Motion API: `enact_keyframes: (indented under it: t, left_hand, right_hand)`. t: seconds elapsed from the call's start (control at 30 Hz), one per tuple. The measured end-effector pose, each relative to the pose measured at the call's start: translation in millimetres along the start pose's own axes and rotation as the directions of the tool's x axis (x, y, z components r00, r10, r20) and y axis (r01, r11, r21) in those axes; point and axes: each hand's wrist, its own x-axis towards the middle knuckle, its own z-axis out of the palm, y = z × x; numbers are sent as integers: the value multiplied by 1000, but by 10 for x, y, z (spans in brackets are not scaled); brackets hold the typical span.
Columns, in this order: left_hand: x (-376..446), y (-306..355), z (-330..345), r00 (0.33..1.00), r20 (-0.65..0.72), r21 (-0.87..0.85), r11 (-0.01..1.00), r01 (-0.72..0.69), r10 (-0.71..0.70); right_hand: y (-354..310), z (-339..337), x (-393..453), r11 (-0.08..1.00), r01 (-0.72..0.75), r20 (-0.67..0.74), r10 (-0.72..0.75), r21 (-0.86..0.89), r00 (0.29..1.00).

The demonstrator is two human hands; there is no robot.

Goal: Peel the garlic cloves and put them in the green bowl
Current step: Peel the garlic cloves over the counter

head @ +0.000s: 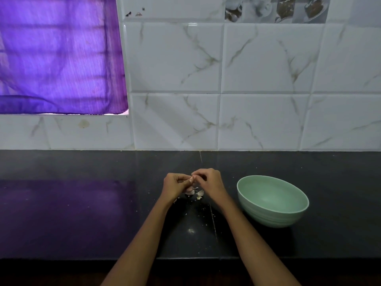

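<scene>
Head view, low centre of the frame: the left hand [175, 185] and right hand [208, 182] meet above the black stone counter [82, 213], fingers of both curled in, pinching a small pale garlic clove [191, 179] between the fingertips. Just below the hands lie papery white garlic skins [196, 193] with scattered crumbs. Right of the hands, near but apart, the pale green round bowl [274, 215] sits upright; nothing shows inside it. A purple curtain [59, 54] fills the upper left.
</scene>
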Motion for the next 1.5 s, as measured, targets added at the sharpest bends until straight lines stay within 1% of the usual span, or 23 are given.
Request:
enact_keyframes:
  t: [0.13,0.27,0.4,0.53,0.7,0.83,1.03,1.13,1.27,1.33,1.43,1.47,1.5]
  left_hand:
    - [37,1,6,995,1,-136,985,102,-103]
    - [33,73,-25,973,107,-310,924,227,-203]
    - [15,132,-44,936,223,-337,880,335,-271]
    - [7,139,-51,897,291,-306,856,416,-331]
    - [6,148,-67,898,300,-285,868,407,-323]
    - [0,148,-65,901,291,-227,892,392,-322]
    - [-4,158,-80,897,281,-138,911,390,-341]
    - [-6,174,-82,909,271,-192,907,374,-318]
    - [9,182,-99,928,234,-302,886,353,-290]
    - [22,173,-104,941,191,-344,878,332,-280]
    - [62,150,-124,960,82,-382,881,278,-268]
    - [76,141,-131,964,60,-377,888,263,-260]
    - [77,131,-131,966,52,-363,897,253,-252]
  right_hand:
    - [17,-4,6,997,-10,-66,15,75,998]
    - [14,-10,9,999,31,-55,-29,35,998]
    - [3,-32,4,988,130,-33,-133,-82,991]
    - [-21,-13,-17,956,184,77,-171,-229,982]
    - [-22,-52,-17,984,128,65,-120,-127,991]
    - [6,-84,-11,985,115,94,-104,-130,990]
    - [18,-74,0,982,55,145,-29,-181,989]
    - [12,-74,1,982,18,150,11,-186,989]
    - [16,-79,-14,991,-20,105,34,-131,994]
    - [6,-78,-30,992,-24,127,39,-120,991]
    - [-8,-72,-37,993,-41,207,63,-112,976]
    - [-14,-71,-36,992,-55,216,78,-112,973]
    - [-14,-75,-40,990,-66,196,90,-123,977]
